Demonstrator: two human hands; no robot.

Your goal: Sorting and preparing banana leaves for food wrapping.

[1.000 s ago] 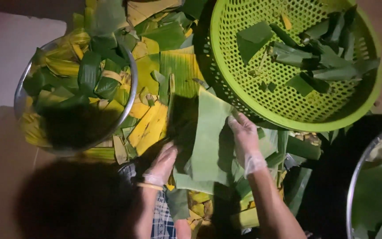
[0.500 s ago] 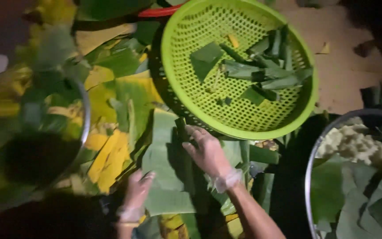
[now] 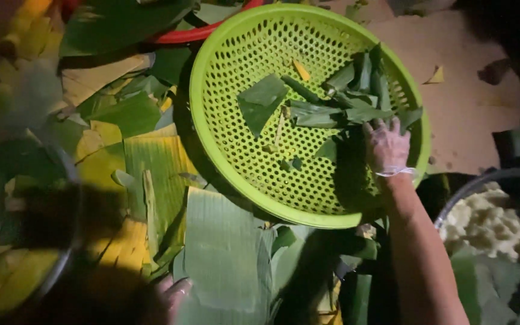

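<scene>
Far left is a blurry metal bowl (image 3: 61, 265) w/ green and yellow leaf scraps in it, mostly in shadow so can't make out much. Next to it there's a pile of banana leaves (image 3: 151, 162) spread flat, some green, some gone yellow. Left hand (image 3: 173, 294) is at the bottom edge, resting at the lower left corner of a big green leaf piece (image 3: 221, 253) that lies flat on the pile; only a few fingers show, so can't tell if it's gripping or just pressing. Above and to the right sits the lime green perforated basket (image 3: 224, 120), round, w/ a bunch of folded leaf strips (image 3: 338, 105) inside, mostly in its right half. Right hand (image 3: 386, 144), in a thin clear glove, is inside the basket, fingers spread open, touching those strips, not closed on anything. Far right, a bowl (image 3: 452, 201) w/ white lumpy rice-looking stuff (image 3: 495, 229), partly cut off.
</scene>
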